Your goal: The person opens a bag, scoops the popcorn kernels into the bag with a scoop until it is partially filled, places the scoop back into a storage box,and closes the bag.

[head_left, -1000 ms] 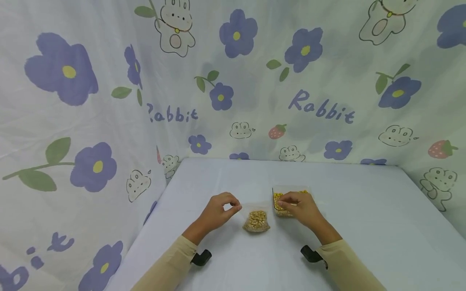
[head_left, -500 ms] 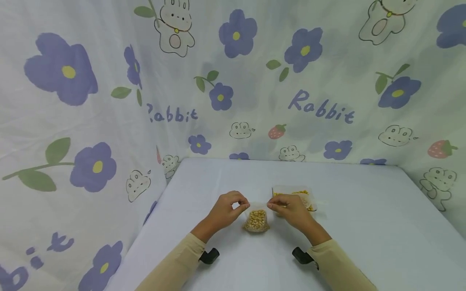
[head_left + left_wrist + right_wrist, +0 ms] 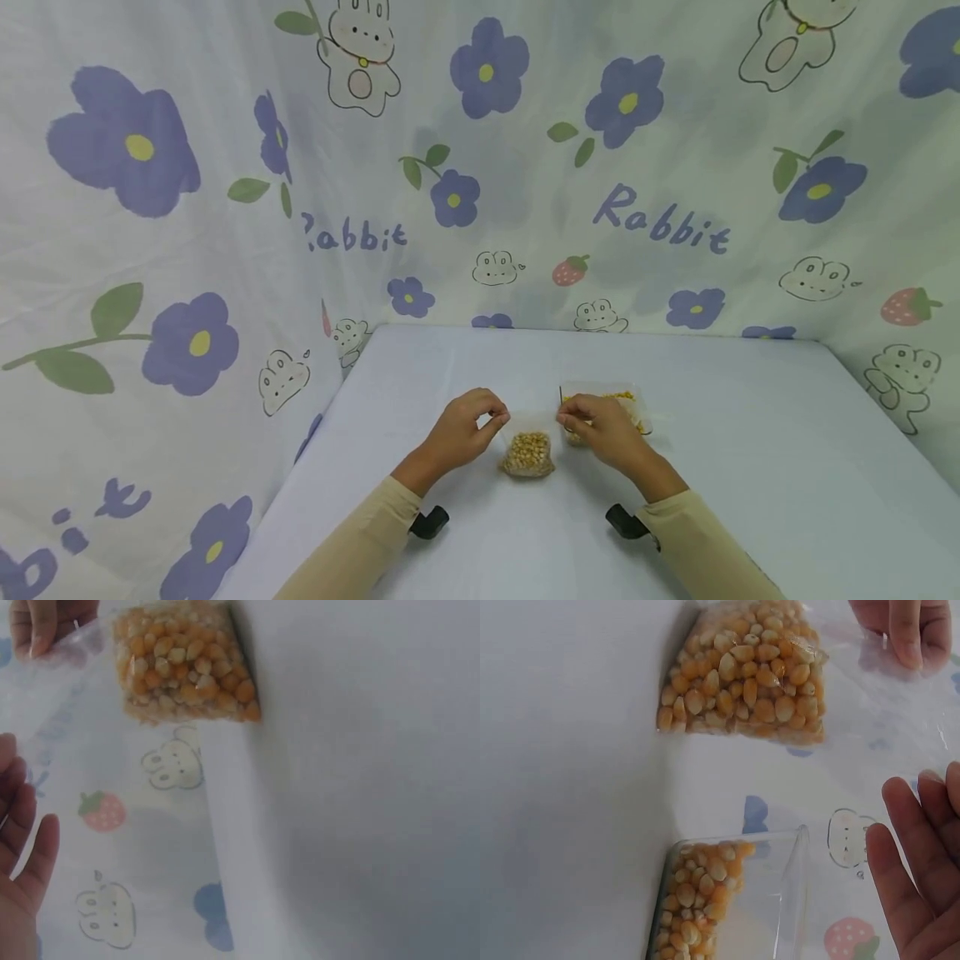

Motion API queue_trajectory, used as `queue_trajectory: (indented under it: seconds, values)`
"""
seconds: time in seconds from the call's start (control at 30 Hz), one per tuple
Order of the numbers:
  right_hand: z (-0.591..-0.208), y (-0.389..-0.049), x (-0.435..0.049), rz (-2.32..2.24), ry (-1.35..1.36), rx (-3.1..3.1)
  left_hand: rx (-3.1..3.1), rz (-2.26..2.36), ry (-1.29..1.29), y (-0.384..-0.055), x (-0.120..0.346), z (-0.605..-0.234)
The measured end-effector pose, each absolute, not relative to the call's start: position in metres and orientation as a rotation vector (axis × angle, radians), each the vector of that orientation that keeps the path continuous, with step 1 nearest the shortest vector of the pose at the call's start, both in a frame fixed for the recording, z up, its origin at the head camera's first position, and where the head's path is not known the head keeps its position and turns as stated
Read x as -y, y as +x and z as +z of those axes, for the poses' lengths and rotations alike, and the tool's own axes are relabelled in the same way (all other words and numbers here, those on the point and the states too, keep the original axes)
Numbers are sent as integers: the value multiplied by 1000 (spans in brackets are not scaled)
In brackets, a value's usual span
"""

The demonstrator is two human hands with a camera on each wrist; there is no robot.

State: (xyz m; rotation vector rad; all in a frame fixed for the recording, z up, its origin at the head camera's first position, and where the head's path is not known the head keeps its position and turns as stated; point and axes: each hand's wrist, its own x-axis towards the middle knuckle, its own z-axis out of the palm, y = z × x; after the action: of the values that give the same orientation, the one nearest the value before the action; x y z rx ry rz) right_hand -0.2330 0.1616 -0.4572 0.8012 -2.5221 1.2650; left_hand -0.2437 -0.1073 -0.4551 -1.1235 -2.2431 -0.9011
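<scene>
A clear plastic bag of corn kernels stands at the middle of the table, its top film raised above the kernels. At its upper left edge, my left hand pinches the film. On the opposite side my right hand pinches the upper right edge. The right wrist view shows the left thumb in front of the film, with fingers behind it. In each wrist view the near hand's outer fingers are relaxed, and its pinching tips lie out of frame.
A clear box of corn kernels stands right of the bag, partly hidden by my right hand in the head view. The white table meets a printed cloth backdrop at its back and sides.
My left hand moved right onto the bag, and my right hand came left from over the box to the bag's other edge. Since then both rose slightly and drew a little apart.
</scene>
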Motion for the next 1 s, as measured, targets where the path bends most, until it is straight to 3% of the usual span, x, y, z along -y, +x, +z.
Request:
queue_trajectory:
  seconds: [1.0]
  values:
    - [-457,-235,-155,1241,738,2477,2266,-984,-1017,-249,127,-464]
